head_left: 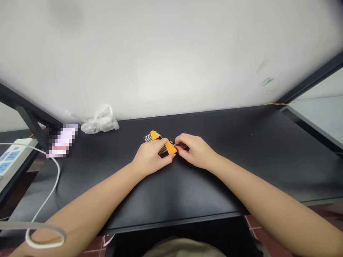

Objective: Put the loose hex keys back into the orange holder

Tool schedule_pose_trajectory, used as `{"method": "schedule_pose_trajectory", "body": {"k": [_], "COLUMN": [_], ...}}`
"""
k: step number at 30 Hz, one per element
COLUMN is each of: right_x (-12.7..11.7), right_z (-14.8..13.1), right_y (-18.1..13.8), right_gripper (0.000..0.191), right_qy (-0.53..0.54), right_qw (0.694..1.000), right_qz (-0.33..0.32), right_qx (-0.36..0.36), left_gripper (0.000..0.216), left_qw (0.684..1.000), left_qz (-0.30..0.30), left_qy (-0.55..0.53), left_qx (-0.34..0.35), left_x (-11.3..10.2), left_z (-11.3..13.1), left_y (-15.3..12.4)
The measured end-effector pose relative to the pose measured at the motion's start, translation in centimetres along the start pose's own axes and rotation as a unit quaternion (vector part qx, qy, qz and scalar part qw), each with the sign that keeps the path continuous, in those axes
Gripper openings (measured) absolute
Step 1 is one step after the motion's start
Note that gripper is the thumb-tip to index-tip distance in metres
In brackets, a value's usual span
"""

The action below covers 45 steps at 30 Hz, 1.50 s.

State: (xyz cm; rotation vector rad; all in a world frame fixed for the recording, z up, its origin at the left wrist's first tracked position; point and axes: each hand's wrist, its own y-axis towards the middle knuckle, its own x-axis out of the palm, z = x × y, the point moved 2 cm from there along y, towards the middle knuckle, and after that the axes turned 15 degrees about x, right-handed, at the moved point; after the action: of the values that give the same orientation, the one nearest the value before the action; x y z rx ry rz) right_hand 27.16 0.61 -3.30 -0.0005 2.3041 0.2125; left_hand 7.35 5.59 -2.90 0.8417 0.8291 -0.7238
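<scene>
Over the middle of the black table, my left hand (150, 157) grips an orange strip (171, 147), which looks like a card. Several thin, dark pin-like pieces (148, 137) run across it and stick out past its edges, like hairpins on a card. Part of the strip is hidden under my left fingers. At its right end, my right hand (191, 150) has thumb and fingertips curled together against the ends of the pieces. Whatever my right fingertips hold is too small to make out.
A clear plastic bag (100, 121) lies at the back left by the wall. Near it is a blurred-out phone-like item (63, 141). A white power strip (16, 157) sits at the far left, and a white cable (55, 182) loops over the table's left side.
</scene>
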Motion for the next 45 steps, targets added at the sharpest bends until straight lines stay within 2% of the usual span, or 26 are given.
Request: {"method": "schedule_pose_trajectory", "body": {"k": [6,9,12,18,22,26,32,40,45], "right_x": [-2.4,-3.3,-3.2,-1.8,-1.4,-1.6,-1.3,-0.1,0.0], "right_z": [2.5,4.5,5.2,4.0,3.4,2.7,0.2,-0.5,-0.3], "right_y": [0.6,1.1,1.2,0.5,0.1,0.1,0.0,0.0,-0.1], "right_gripper": [0.023,0.022,0.020,0.018,0.017,0.015,0.010,0.012,0.008], "right_qy": [-0.044,-0.095,-0.116,-0.113,-0.118,-0.109,-0.022,-0.012,0.031], "right_qw": [0.995,0.987,0.984,0.988,0.988,0.993,0.999,0.999,0.999], "right_qz": [0.065,0.045,0.006,-0.045,-0.057,-0.025,0.010,0.018,0.014], "right_qx": [0.067,0.124,0.132,0.095,0.076,0.045,-0.046,-0.025,0.004], "left_gripper": [0.022,0.022,0.022,0.022,0.023,0.024,0.019,0.017,0.017], "left_qw": [0.998,0.998,0.998,0.998,0.998,0.999,1.000,1.000,1.000], "left_qz": [-0.009,-0.014,-0.018,-0.017,-0.010,-0.008,-0.001,0.001,-0.005], "left_qy": [0.042,0.049,0.053,0.047,0.045,0.031,0.001,-0.016,-0.012], "left_qx": [-0.036,-0.039,-0.038,-0.034,-0.034,-0.029,-0.006,-0.001,0.006], "left_x": [-0.3,-0.3,-0.4,-0.4,-0.2,-0.2,0.0,0.1,0.2], "left_z": [-0.5,-0.6,-0.6,-0.4,-0.4,-0.4,0.1,0.5,0.3], "left_y": [0.1,0.0,0.0,0.1,0.1,0.0,0.0,0.1,0.1]}}
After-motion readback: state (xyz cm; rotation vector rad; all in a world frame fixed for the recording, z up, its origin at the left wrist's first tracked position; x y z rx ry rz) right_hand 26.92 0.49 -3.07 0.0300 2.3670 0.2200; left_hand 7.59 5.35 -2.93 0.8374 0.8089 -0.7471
